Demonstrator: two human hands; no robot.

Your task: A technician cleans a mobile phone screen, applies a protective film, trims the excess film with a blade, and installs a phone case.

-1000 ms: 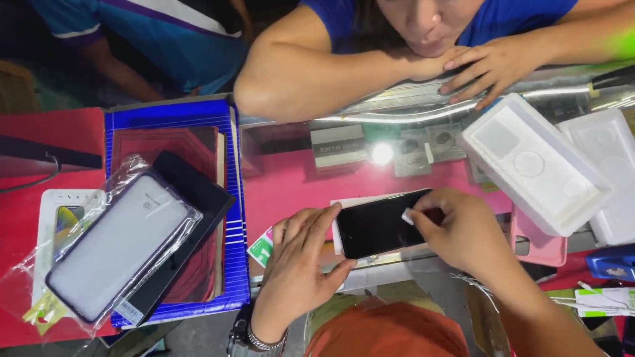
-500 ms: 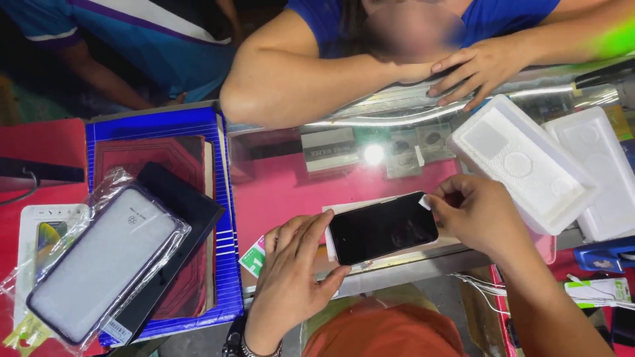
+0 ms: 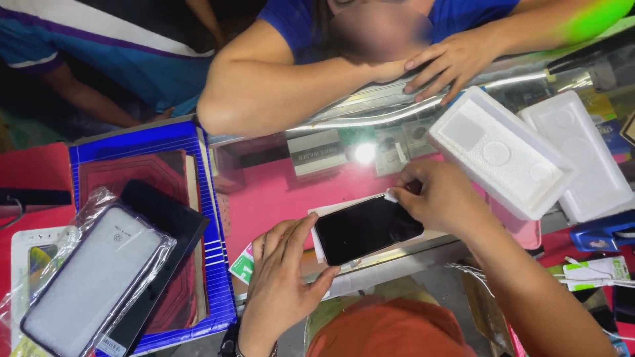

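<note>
Covering phone [image 3: 364, 228] corner, right hand [image 3: 443, 198] hides fingertips

The pink counter [image 3: 278, 198] had open room between the blue tray [image 3: 211, 218] and the phone [image 3: 367, 228], where a hand could pass. To the right, two white foam boxes [image 3: 499, 155] blocked the way, just beside the right hand [image 3: 440, 198]. Across the top, another person's arm [image 3: 278, 86] and hand [image 3: 456, 59] lay along the glass edge and closed off that side
</note>
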